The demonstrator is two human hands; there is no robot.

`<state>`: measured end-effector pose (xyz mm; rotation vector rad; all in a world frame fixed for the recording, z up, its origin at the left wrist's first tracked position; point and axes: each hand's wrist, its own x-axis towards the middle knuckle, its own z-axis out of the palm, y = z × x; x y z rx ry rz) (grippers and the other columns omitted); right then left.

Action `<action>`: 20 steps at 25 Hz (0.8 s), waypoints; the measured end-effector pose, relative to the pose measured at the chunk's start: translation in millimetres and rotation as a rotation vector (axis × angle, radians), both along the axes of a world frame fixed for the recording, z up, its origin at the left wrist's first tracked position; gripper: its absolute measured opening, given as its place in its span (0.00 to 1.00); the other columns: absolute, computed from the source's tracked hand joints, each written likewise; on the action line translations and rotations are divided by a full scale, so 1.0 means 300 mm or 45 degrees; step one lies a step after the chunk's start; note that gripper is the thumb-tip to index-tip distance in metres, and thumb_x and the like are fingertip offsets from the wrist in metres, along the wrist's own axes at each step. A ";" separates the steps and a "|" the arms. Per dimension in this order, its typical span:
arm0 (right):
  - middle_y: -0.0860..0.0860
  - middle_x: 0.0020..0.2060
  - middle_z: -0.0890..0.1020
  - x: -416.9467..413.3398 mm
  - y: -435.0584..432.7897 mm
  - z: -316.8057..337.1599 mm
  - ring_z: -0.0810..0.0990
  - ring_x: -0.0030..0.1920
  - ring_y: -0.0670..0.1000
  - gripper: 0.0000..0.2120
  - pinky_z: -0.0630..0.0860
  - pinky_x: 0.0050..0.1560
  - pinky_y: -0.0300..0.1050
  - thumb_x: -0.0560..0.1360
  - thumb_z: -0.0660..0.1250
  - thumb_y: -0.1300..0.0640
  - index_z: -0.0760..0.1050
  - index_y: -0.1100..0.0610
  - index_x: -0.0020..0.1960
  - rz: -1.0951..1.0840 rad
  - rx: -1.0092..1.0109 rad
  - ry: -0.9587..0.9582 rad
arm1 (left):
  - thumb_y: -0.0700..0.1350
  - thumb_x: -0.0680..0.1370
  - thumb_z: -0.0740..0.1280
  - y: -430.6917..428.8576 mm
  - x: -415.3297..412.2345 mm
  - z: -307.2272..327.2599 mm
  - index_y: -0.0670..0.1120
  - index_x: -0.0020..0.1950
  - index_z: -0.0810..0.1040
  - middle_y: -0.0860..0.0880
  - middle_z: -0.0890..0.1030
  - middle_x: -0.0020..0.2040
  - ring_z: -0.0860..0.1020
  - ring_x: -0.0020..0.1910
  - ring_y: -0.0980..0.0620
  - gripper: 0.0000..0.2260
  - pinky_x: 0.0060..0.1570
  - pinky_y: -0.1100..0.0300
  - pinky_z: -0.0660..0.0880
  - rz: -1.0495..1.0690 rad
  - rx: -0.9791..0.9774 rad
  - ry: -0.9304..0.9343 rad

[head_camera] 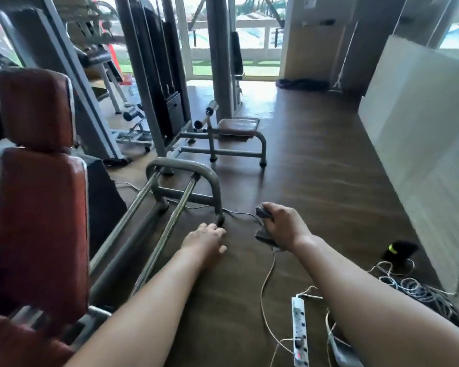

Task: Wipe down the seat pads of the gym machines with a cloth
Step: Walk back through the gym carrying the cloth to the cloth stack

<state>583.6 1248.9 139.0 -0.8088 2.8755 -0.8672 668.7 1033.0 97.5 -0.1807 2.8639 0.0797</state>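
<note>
Right hand (281, 226) grips cloth (265, 237); left hand (205, 241) relaxed, empty. Red pad (41, 221) near left, upright, long axis vertical; left hand nearer.

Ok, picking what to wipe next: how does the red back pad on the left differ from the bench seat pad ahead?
The back pad stands upright, close by; the seat pad lies flat, farther off. The back pad is tall; the seat pad is short and wide. Both are reddish and cushioned.

A white power strip (299, 327) lies on the wooden floor (315, 160), near tangled cables (413, 286) and a black object (400, 250) beside a white panel (421, 102).
</note>
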 end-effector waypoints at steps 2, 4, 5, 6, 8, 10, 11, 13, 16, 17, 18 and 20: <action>0.57 0.57 0.84 -0.123 0.086 0.017 0.81 0.59 0.60 0.15 0.75 0.58 0.49 0.76 0.67 0.57 0.79 0.56 0.63 -0.100 0.001 -0.014 | 0.56 0.81 0.61 0.062 -0.174 0.009 0.51 0.74 0.70 0.47 0.72 0.70 0.68 0.71 0.44 0.22 0.70 0.46 0.70 -0.080 0.000 0.012; 0.56 0.57 0.84 -0.254 0.144 0.029 0.81 0.59 0.59 0.15 0.75 0.57 0.47 0.76 0.67 0.57 0.79 0.54 0.63 -0.177 0.011 -0.018 | 0.55 0.81 0.61 0.106 -0.359 0.012 0.50 0.73 0.71 0.47 0.73 0.70 0.69 0.71 0.43 0.22 0.70 0.46 0.70 -0.146 0.009 0.026; 0.55 0.57 0.84 -0.322 0.163 0.033 0.81 0.59 0.59 0.16 0.75 0.57 0.47 0.76 0.66 0.57 0.79 0.53 0.63 -0.207 0.013 -0.012 | 0.55 0.81 0.60 0.120 -0.451 0.013 0.50 0.73 0.71 0.47 0.73 0.69 0.69 0.71 0.43 0.21 0.71 0.46 0.69 -0.182 0.007 0.038; 0.55 0.57 0.84 -0.383 0.173 0.039 0.81 0.59 0.58 0.16 0.74 0.57 0.46 0.76 0.66 0.57 0.79 0.53 0.63 -0.227 0.015 -0.011 | 0.55 0.80 0.60 0.126 -0.536 0.014 0.51 0.73 0.71 0.47 0.73 0.69 0.69 0.71 0.44 0.21 0.71 0.46 0.70 -0.204 0.012 0.052; 0.55 0.58 0.84 -0.516 0.173 0.043 0.81 0.59 0.58 0.17 0.73 0.57 0.44 0.76 0.66 0.58 0.78 0.52 0.64 -0.257 0.031 -0.019 | 0.55 0.80 0.60 0.119 -0.708 0.015 0.53 0.73 0.72 0.49 0.73 0.70 0.68 0.71 0.45 0.21 0.70 0.46 0.70 -0.236 0.043 0.077; 0.54 0.58 0.84 -0.669 0.155 0.040 0.81 0.59 0.58 0.17 0.73 0.57 0.44 0.77 0.66 0.58 0.78 0.51 0.64 -0.309 0.021 -0.014 | 0.56 0.81 0.60 0.092 -0.887 0.018 0.54 0.74 0.70 0.50 0.72 0.71 0.67 0.73 0.46 0.22 0.70 0.46 0.70 -0.288 0.062 0.087; 0.54 0.58 0.84 -0.747 0.140 0.044 0.81 0.59 0.57 0.17 0.73 0.57 0.43 0.77 0.65 0.58 0.78 0.51 0.65 -0.344 0.009 -0.018 | 0.57 0.81 0.61 0.073 -0.975 0.025 0.54 0.75 0.70 0.50 0.71 0.71 0.67 0.73 0.46 0.22 0.70 0.46 0.70 -0.317 0.062 0.080; 0.53 0.58 0.84 -0.889 0.101 0.053 0.81 0.60 0.57 0.17 0.73 0.57 0.42 0.77 0.65 0.58 0.78 0.50 0.65 -0.396 -0.004 -0.043 | 0.57 0.81 0.61 0.028 -1.129 0.045 0.54 0.75 0.69 0.50 0.71 0.71 0.67 0.73 0.46 0.23 0.70 0.47 0.70 -0.361 0.044 0.063; 0.54 0.60 0.83 -1.070 0.052 0.062 0.80 0.61 0.57 0.19 0.73 0.58 0.41 0.77 0.65 0.59 0.77 0.49 0.67 -0.447 -0.021 -0.076 | 0.56 0.81 0.61 -0.035 -1.332 0.068 0.53 0.75 0.70 0.49 0.72 0.72 0.67 0.73 0.46 0.23 0.70 0.47 0.70 -0.394 0.008 0.058; 0.53 0.61 0.83 -1.137 0.036 0.062 0.80 0.62 0.56 0.20 0.72 0.59 0.41 0.77 0.64 0.59 0.77 0.49 0.68 -0.457 -0.019 -0.087 | 0.56 0.81 0.61 -0.056 -1.404 0.071 0.53 0.75 0.70 0.49 0.72 0.72 0.67 0.73 0.46 0.23 0.70 0.47 0.70 -0.402 0.003 0.058; 0.53 0.61 0.83 -1.208 0.023 0.058 0.79 0.62 0.56 0.20 0.72 0.59 0.40 0.77 0.64 0.59 0.76 0.49 0.68 -0.462 -0.012 -0.094 | 0.57 0.81 0.61 -0.074 -1.478 0.071 0.53 0.75 0.70 0.49 0.71 0.72 0.67 0.73 0.46 0.23 0.70 0.47 0.70 -0.404 0.001 0.055; 0.52 0.62 0.83 -1.356 0.003 0.044 0.79 0.62 0.55 0.20 0.72 0.60 0.40 0.77 0.64 0.59 0.76 0.48 0.68 -0.462 -0.003 -0.110 | 0.57 0.81 0.61 -0.101 -1.628 0.060 0.53 0.76 0.70 0.49 0.71 0.72 0.67 0.74 0.46 0.23 0.70 0.48 0.70 -0.405 -0.008 0.041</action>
